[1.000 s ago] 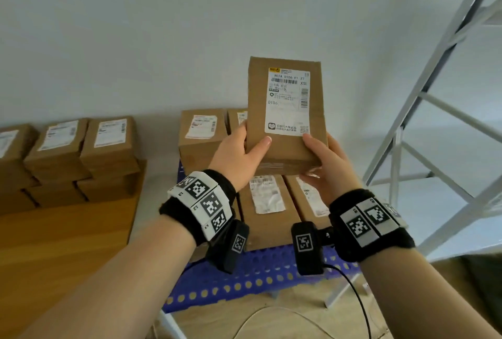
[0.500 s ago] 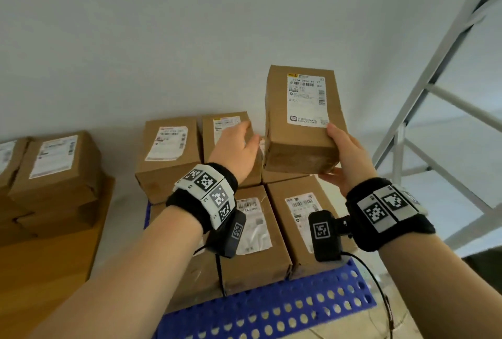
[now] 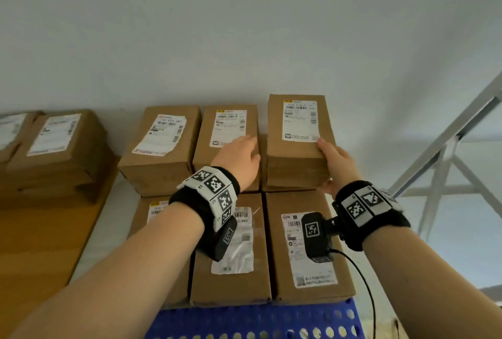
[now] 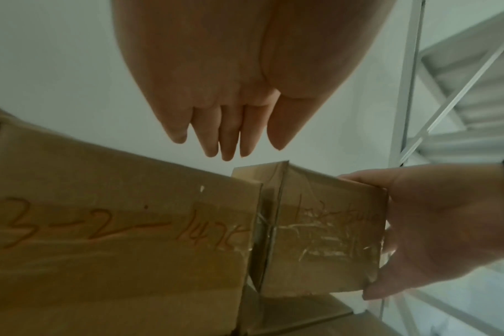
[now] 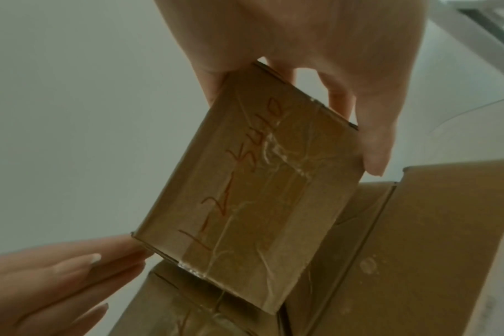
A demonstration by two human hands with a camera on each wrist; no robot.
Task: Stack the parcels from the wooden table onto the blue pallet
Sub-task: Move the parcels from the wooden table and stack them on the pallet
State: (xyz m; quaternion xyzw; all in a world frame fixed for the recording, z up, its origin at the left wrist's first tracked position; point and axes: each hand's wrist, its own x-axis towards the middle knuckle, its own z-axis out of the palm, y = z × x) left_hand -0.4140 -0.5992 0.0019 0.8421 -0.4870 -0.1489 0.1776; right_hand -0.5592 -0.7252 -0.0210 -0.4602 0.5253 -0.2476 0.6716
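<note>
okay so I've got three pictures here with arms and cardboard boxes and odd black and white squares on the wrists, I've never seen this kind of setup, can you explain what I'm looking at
No machine here: a person wearing three cameras. The wide picture comes from their head; the other two look along each hand from the wrist. The patterned squares sit on black wristbands.

The right hand grips a labelled cardboard parcel by its near right corner, thumb on top, setting it at the right end of the upper row of parcels on the blue pallet. Whether it rests there yet is unclear. The left hand is open, fingers straight; the right wrist view shows its fingertips at that parcel's corner.

More parcels wait on the wooden table, left. A grey metal frame stands right.
</note>
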